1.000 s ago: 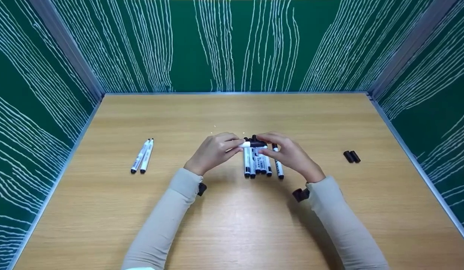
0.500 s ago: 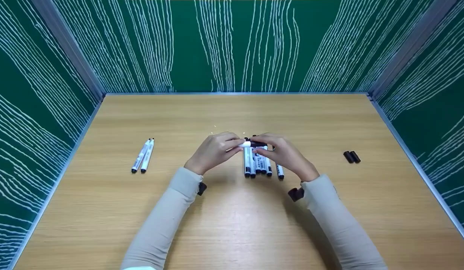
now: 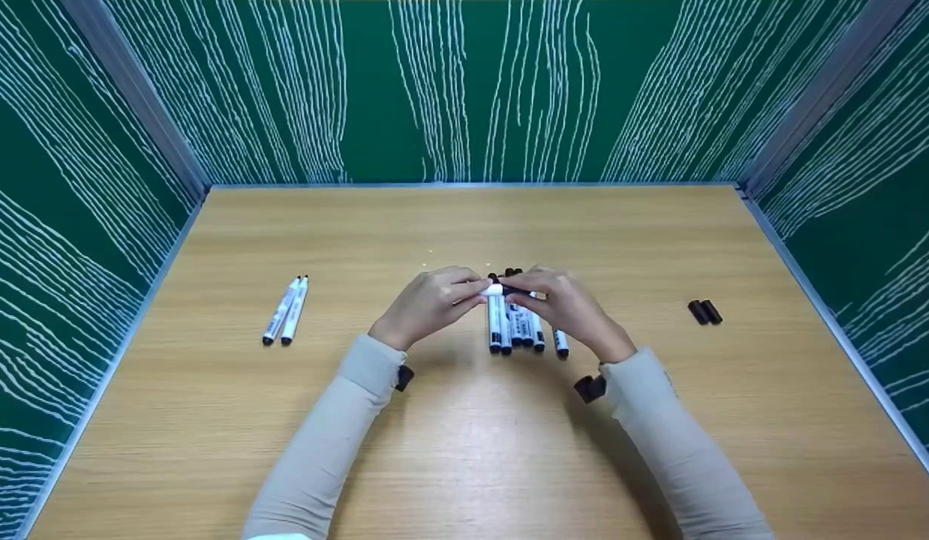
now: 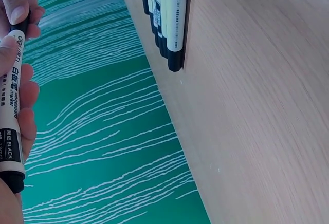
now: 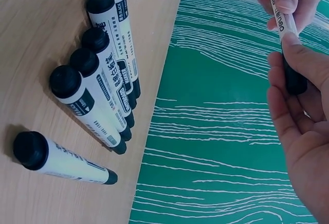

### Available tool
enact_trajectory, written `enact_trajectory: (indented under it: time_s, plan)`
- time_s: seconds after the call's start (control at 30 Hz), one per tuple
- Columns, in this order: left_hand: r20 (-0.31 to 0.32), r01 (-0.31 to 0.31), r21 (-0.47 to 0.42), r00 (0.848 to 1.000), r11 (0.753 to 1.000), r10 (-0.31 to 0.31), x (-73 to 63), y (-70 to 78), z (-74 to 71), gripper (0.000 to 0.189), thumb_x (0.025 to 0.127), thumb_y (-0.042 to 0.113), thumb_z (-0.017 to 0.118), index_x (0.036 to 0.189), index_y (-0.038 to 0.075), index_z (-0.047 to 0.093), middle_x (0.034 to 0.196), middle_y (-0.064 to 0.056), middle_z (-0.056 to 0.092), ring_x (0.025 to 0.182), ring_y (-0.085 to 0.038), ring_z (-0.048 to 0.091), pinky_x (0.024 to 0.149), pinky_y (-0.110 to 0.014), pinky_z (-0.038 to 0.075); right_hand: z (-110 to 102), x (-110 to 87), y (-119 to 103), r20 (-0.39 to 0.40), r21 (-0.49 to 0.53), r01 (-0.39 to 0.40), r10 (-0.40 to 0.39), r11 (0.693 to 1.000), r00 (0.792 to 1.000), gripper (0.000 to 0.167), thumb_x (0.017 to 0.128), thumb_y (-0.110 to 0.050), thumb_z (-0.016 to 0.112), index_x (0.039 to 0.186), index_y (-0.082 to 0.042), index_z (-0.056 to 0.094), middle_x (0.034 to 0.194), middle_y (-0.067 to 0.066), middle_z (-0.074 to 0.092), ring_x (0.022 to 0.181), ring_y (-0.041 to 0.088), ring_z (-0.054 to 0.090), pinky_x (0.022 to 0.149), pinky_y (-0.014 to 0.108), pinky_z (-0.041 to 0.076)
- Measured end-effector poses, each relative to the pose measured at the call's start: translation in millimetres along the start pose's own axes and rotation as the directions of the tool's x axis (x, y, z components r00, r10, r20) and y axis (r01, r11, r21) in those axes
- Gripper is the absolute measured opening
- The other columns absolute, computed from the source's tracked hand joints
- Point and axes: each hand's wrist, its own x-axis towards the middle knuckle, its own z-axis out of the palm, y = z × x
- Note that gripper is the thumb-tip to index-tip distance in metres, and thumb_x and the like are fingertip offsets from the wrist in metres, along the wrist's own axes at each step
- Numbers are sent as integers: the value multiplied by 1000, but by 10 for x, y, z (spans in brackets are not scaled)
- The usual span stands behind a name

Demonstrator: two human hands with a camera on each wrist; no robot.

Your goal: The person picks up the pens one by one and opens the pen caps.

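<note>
My left hand [image 3: 431, 300] holds a white-barrelled whiteboard marker [image 4: 10, 100], the thumb and fingers around its barrel. At the marker's other end my right hand [image 3: 566, 307] pinches the black cap [image 5: 293, 77], which sits against the barrel. The marker lies crosswise above a row of several whiteboard markers [image 3: 515, 322] on the table, overlapping their far ends in the head view. One separate marker [image 5: 67, 160] lies just right of that row, partly covered by my right hand in the head view.
Two uncapped markers [image 3: 290, 311] lie close together on the left of the table. Two loose black caps [image 3: 705, 313] are on the right. Green walls [image 3: 374, 97] with white lines enclose the wooden table [image 3: 464, 450] at the back and sides.
My right hand has moved left along the black cap, closing its thumb and fingers on it near the barrel. My left hand has stayed in place with the marker.
</note>
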Motion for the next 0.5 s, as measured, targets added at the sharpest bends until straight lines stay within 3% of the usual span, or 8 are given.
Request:
enact_trajectory:
  time_s: [0.5]
  plan:
    - [46, -6, -56, 999, 998, 9, -13, 5, -16, 29, 93, 16, 63, 119, 4, 67, 113, -9, 71, 98, -19, 69, 88, -27, 54, 69, -17, 57, -76, -40, 113, -116, 993, 990, 25, 85, -9, 71, 110, -5, 73, 102, 10, 74, 85, 21, 69, 71, 28, 58]
